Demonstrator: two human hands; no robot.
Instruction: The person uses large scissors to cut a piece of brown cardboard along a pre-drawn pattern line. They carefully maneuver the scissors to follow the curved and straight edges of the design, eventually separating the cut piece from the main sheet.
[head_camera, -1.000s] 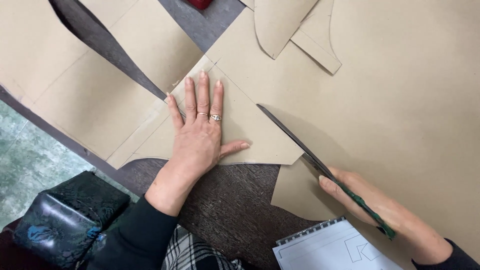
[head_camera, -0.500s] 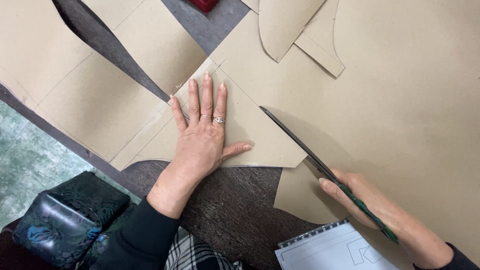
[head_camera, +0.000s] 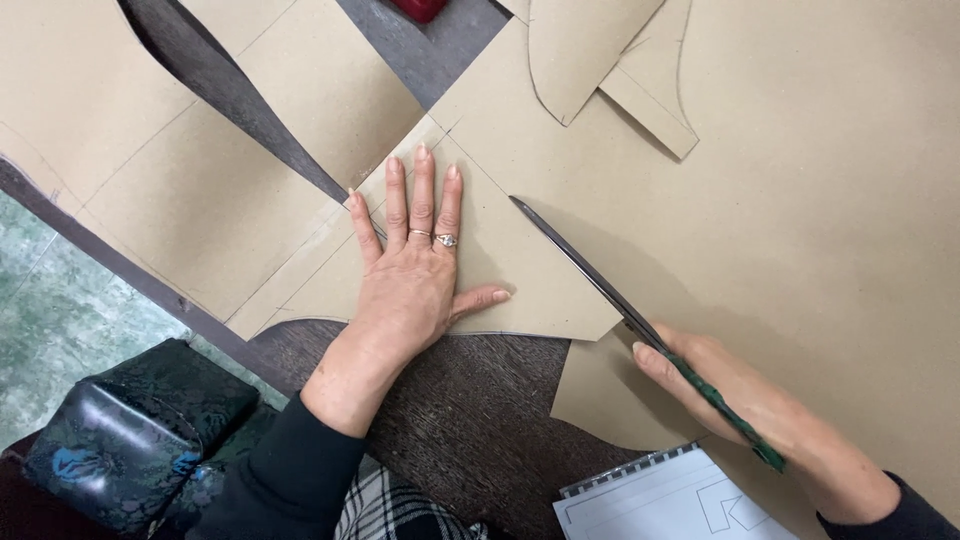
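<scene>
Flat, tan paper (head_camera: 560, 170) bears faint pencil lines.

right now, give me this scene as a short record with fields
left hand: left hand flat, fingers spread, pressing on the brown paper sheet
right hand: right hand closed on the green-handled scissors
scissors: blades in the paper, tips pointing up and left, near the left hand's thumb
rings: two on the left hand
table: dark wood table, bare below the paper
cut pieces: curved paper offcuts lying on the sheet at the top
near edge: spiral notebook by the right wrist; dark patterned bag at lower left
</scene>
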